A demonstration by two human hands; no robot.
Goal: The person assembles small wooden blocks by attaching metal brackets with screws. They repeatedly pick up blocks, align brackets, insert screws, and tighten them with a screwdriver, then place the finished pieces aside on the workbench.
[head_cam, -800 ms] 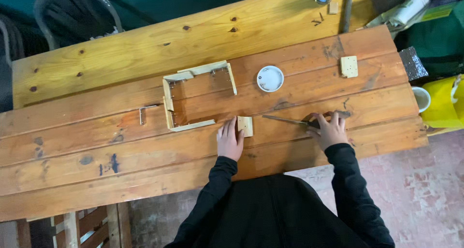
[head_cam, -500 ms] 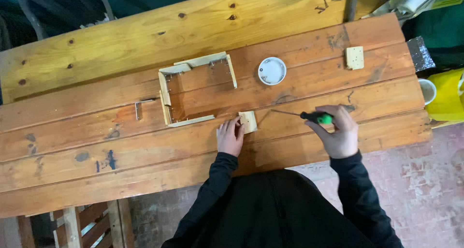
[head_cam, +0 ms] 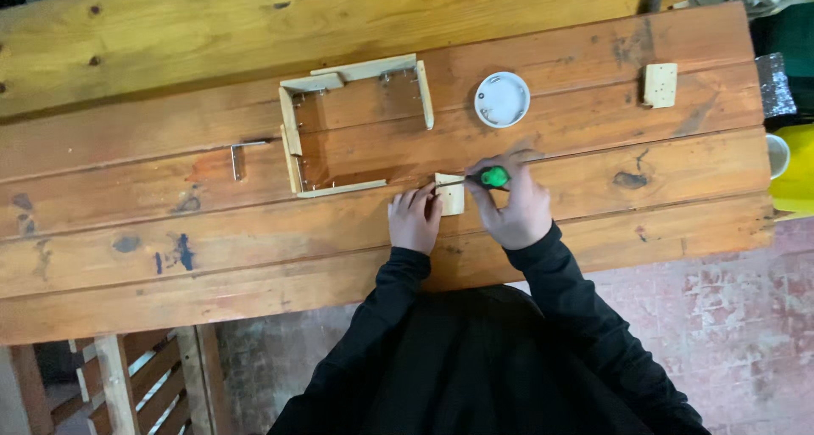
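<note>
Wood under your hands
Your workbench (head_cam: 593, 231) is rough, stained planks; the screwdriver (head_cam: 493, 177) handle is glossy green plastic.

Your right hand (head_cam: 513, 210) grips a green-handled screwdriver (head_cam: 493, 177) over a pale wooden block (head_cam: 452, 196). Your sleeves (head_cam: 585, 316) are black. The table (head_cam: 170, 223) is orange-brown with blue paint spots; the far lid (head_cam: 502, 99) is white.
</note>
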